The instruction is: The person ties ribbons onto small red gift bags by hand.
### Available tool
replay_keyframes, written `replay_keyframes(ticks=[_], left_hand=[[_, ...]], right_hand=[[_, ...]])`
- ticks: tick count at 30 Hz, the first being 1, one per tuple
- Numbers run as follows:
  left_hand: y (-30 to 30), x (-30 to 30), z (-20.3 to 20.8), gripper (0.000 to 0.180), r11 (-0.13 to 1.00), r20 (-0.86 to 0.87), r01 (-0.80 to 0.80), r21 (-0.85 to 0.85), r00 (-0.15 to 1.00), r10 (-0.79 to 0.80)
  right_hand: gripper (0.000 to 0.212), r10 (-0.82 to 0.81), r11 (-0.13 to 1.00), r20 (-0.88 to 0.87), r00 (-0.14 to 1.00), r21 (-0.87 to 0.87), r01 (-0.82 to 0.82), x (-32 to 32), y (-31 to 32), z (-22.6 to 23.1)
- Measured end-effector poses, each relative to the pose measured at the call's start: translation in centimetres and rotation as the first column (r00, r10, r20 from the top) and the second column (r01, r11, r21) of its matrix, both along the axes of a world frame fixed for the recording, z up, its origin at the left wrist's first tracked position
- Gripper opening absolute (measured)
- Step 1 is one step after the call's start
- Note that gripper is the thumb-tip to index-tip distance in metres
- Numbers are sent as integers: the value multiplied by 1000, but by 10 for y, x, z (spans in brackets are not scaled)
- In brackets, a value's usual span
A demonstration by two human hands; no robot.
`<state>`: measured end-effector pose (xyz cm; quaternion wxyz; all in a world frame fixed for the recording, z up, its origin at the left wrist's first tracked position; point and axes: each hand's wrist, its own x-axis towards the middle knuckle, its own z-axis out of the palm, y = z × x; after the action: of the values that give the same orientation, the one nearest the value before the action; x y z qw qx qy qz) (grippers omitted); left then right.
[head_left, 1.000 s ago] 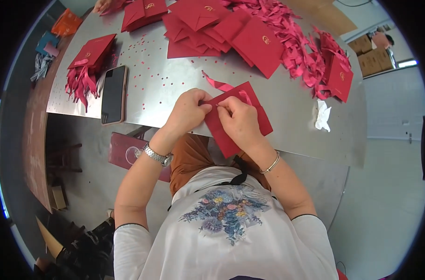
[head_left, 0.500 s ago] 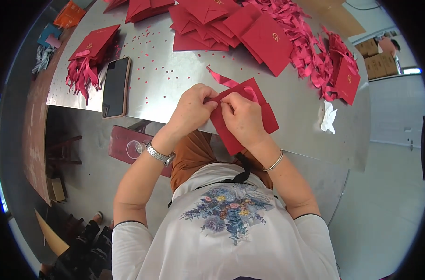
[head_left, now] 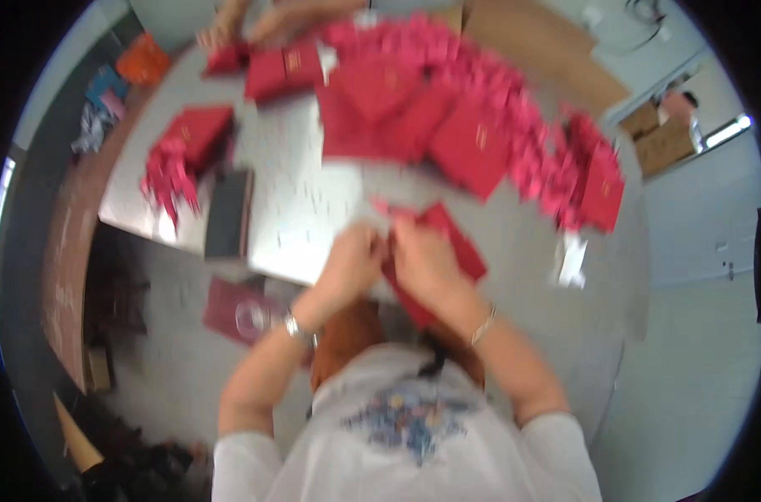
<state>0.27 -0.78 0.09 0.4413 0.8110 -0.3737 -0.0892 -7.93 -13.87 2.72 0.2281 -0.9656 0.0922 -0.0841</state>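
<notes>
My left hand (head_left: pixel 351 261) and my right hand (head_left: pixel 426 261) meet at the near edge of the metal table, fingertips pinched close together. Between and beneath them is a red paper envelope (head_left: pixel 466 253), tilted, its lower corner pointing toward my lap. Both hands grip its left edge; motion blur hides exactly what the fingertips pinch. A pink ribbon end (head_left: pixel 386 207) sticks out just beyond my right fingers. Past my hands lies a pile of red envelopes (head_left: pixel 389 105), with a long heap of pink ribbons (head_left: pixel 514 109) behind and to its right.
At left are a dark phone (head_left: pixel 228 213) and ribboned envelopes (head_left: pixel 201 134). White tissue (head_left: pixel 572 259) lies at right, near more ribboned envelopes (head_left: pixel 600 192). Another person's hand (head_left: pixel 222 25) is by envelopes at the far edge. A dark red stool (head_left: pixel 230 305) stands below.
The whole view has shifted and blurred, so the table sits lower and another person's hands show at the far edge. My hands have drawn closer together on the envelope.
</notes>
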Motion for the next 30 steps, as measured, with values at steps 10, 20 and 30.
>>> replay_keyframes(ticks=[10,20,30], left_hand=[[8,-5,12,13,989,-244,126,-81,959,-142],[-4,26,37,14,855,2,479,197,872,-489],[-8,10,29,14,897,448,179,405,816,-365]], right_hand=[[15,136,990,96,986,26,-139,-27,-8,-4],[3,225,926,263,938,-358,-122,-31,0,-1],[20,289,910,303,908,-382,-162,-57,-2,3]])
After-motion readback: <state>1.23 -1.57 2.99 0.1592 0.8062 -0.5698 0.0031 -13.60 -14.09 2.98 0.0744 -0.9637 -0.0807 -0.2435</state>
